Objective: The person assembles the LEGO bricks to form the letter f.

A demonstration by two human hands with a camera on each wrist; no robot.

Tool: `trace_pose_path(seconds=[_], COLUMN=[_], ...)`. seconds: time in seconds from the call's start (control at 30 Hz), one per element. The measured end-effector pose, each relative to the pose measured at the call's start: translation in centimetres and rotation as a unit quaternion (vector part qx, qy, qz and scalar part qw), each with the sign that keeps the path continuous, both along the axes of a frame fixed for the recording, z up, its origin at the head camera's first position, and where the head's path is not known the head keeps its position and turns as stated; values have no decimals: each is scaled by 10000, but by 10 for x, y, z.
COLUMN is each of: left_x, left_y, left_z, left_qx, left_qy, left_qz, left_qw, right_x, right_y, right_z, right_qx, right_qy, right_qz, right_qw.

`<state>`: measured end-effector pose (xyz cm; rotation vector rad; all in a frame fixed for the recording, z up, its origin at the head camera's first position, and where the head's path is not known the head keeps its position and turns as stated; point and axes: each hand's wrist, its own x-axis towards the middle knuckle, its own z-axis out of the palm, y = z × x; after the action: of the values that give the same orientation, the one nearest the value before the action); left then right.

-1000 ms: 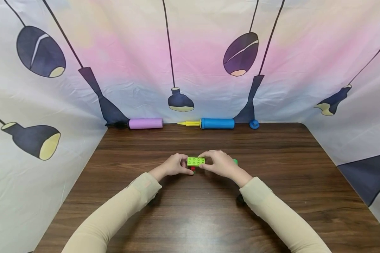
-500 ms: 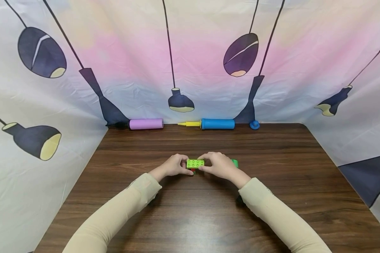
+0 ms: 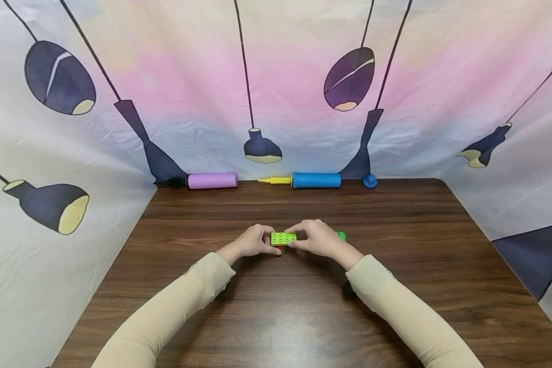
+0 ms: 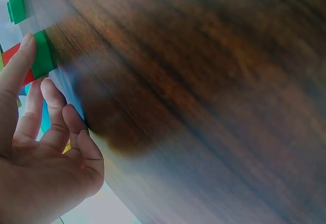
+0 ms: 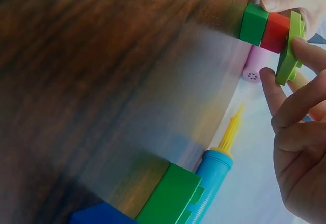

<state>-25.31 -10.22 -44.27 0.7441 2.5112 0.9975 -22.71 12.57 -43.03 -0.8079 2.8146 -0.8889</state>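
Note:
A small stack stands on the table between both hands. Its green brick [image 5: 253, 24] is at the bottom with a red brick [image 5: 275, 32] above it. A flat lime-green studded brick [image 3: 282, 238] lies across the red one, its right part jutting out past the stack. My left hand [image 3: 255, 240] grips the stack from the left; in the left wrist view the thumb presses on the green and red bricks. From the right, my right hand [image 3: 319, 240] pinches the lime brick between thumb and fingers. Whether the lime brick is fully seated cannot be told.
Behind the right hand stands another green brick [image 5: 170, 193], with a blue brick [image 5: 102, 215] beside it. Along the table's back edge lie a purple pump [image 3: 212, 180], a blue pump [image 3: 316, 180] with a yellow nozzle, and a small blue object [image 3: 370, 181].
The right hand has lowered the lime brick slightly onto the red brick, which shows less from above now. The left hand has stayed almost still.

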Motion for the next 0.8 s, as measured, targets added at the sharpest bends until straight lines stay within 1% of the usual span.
trace_pose_path(seconds=[0.37,0.63,0.8], left_x=[1,1,1], left_y=[0,1,1], left_z=[0,-2,-2], left_qx=[-2,-87,-85], left_qy=[-37,-35,-47], left_qz=[40,168,197], left_qw=[10000,9998,9998], right_x=[1,0,-1], right_y=[-3,-2,-2], right_z=[3,6,7], right_qx=[105,174,316], right_qy=[-259,-301,-386], right_qz=[-165,-96,-146], right_qw=[9995,9993,9986])
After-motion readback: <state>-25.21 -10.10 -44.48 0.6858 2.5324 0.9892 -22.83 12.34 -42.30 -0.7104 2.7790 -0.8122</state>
